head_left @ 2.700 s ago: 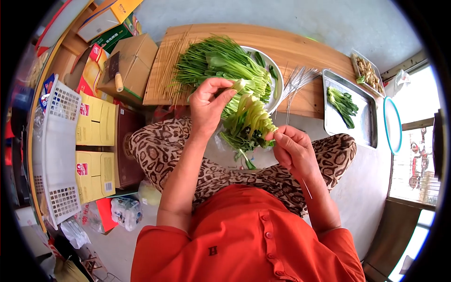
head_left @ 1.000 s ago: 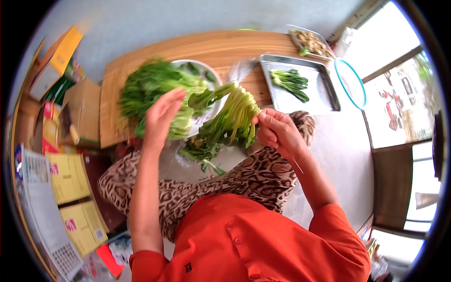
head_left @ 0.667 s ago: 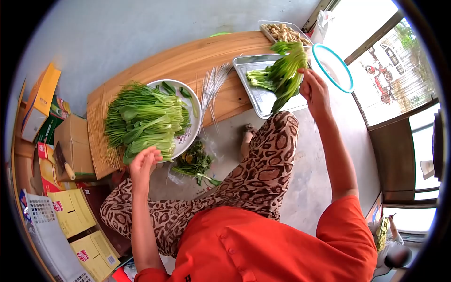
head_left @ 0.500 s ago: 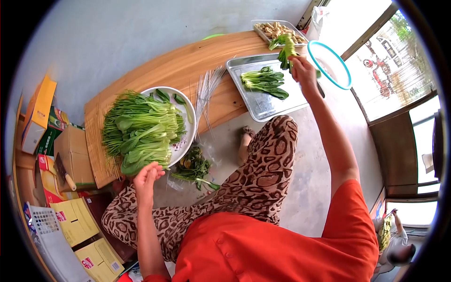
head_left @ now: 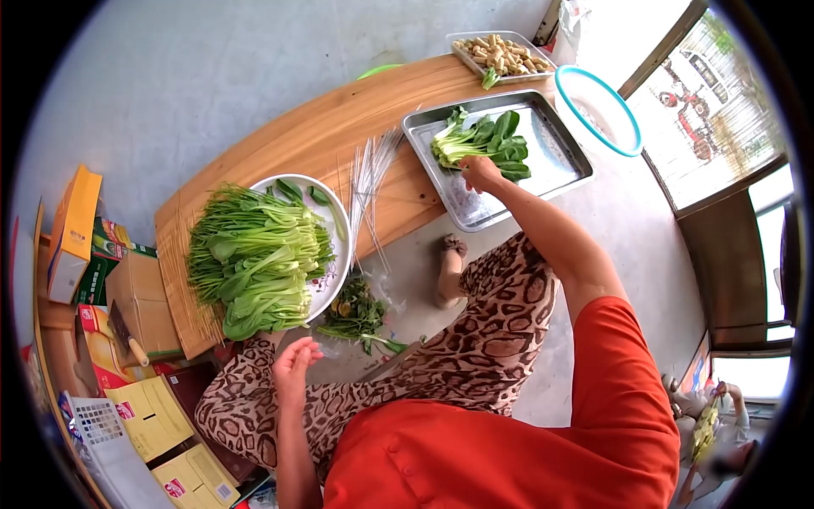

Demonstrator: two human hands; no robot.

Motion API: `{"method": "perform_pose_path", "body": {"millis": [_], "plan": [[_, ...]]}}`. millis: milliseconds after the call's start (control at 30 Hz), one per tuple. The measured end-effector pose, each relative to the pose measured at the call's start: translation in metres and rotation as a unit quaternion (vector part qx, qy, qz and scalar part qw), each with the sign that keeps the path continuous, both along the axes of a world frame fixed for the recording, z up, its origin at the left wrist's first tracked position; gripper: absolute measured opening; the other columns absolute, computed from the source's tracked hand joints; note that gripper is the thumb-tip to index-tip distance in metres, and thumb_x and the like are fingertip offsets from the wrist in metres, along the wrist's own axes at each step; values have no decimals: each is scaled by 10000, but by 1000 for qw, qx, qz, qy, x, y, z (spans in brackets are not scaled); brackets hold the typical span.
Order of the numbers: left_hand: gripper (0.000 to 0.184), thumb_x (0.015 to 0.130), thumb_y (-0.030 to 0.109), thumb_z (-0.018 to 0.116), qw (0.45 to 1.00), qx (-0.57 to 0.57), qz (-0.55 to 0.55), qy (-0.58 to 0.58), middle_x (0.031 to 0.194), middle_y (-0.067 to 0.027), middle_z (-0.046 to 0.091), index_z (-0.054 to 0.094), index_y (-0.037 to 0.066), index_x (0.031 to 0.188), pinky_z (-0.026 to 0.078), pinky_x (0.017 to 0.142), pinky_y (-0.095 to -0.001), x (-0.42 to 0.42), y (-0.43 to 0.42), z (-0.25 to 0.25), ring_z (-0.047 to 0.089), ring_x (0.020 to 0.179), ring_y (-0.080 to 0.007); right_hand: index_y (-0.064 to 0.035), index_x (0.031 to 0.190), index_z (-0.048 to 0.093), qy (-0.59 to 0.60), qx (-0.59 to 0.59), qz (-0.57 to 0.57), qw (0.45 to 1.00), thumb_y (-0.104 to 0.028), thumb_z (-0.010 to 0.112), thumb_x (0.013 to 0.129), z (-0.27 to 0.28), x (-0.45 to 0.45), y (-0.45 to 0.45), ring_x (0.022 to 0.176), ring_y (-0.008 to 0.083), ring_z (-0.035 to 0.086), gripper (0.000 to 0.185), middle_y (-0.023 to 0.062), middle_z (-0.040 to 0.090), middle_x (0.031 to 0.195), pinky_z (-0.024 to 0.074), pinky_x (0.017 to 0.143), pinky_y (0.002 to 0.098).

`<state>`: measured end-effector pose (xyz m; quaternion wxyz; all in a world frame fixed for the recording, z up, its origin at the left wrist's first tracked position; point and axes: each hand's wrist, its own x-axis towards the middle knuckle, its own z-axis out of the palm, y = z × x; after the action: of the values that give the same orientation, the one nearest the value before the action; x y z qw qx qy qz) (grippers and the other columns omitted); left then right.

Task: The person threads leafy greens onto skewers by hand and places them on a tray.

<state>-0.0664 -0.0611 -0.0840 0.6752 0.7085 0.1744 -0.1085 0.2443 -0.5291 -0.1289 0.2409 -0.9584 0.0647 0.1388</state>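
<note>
My right hand (head_left: 482,174) is closed on bok choy (head_left: 487,140) at its lower edge, over the metal tray (head_left: 555,176). Its fingers point down and partly hide the stems. My left hand (head_left: 294,366) hovers above my left thigh with fingers curled and pinched together. Whatever lies between those fingertips, if anything, is too small to make out. Just beyond the left hand, a big pile of bok choy and thin green stalks (head_left: 250,254) fills most of a white plate (head_left: 346,254).
Thin pale sticks (head_left: 366,182) lie between plate and tray on the wooden table (head_left: 297,136). Behind are a tray of brown pieces (head_left: 500,55) and a blue-rimmed basin (head_left: 629,146). Discarded leaves (head_left: 352,310) are on the floor. A knife (head_left: 136,348) and boxes stand left; another person (head_left: 721,424) is lower right.
My right hand has come down and toward me, bringing the raised bok choy bunch onto the tray. My left hand has drawn back from the plate, and its fingers have curled in.
</note>
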Motion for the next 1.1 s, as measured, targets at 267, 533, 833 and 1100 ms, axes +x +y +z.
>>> {"method": "perform_pose_path", "body": {"millis": [267, 533, 833, 1100], "plan": [[272, 947, 132, 526, 1000, -16, -8, 7, 1018, -104, 651, 575, -28, 1161, 501, 782, -266, -7, -5, -3, 643, 860, -159, -61, 841, 615, -223, -101, 59, 968, -192, 584, 791, 16, 4, 21, 852, 375, 630, 143, 187, 651, 877, 495, 712, 469], [272, 942, 154, 542, 999, -35, -12, 2, 1006, -98, 665, 602, -20, 1143, 488, 777, -256, -21, -15, -13, 645, 855, -148, -70, 854, 672, -52, 49, 121, 990, -268, 552, 825, 40, -14, 150, 732, 275, 678, 233, 124, 678, 753, 529, 696, 414], [273, 938, 144, 538, 999, -22, -29, -15, 1017, -90, 663, 599, -25, 1144, 480, 768, -249, -44, -13, -18, 646, 870, -151, -45, 828, 700, -140, -129, 42, 981, -377, 632, 790, -21, -14, 196, 737, 262, 687, 341, 114, 681, 692, 539, 700, 378], [269, 932, 133, 563, 999, -30, -12, -19, 985, -98, 668, 605, -46, 1128, 495, 784, -243, -48, -15, -15, 645, 851, -144, -57, 950, 696, -49, -79, -21, 995, -258, 598, 790, -14, -16, 211, 950, 314, 652, 275, 152, 675, 1013, 529, 786, 403]]}}
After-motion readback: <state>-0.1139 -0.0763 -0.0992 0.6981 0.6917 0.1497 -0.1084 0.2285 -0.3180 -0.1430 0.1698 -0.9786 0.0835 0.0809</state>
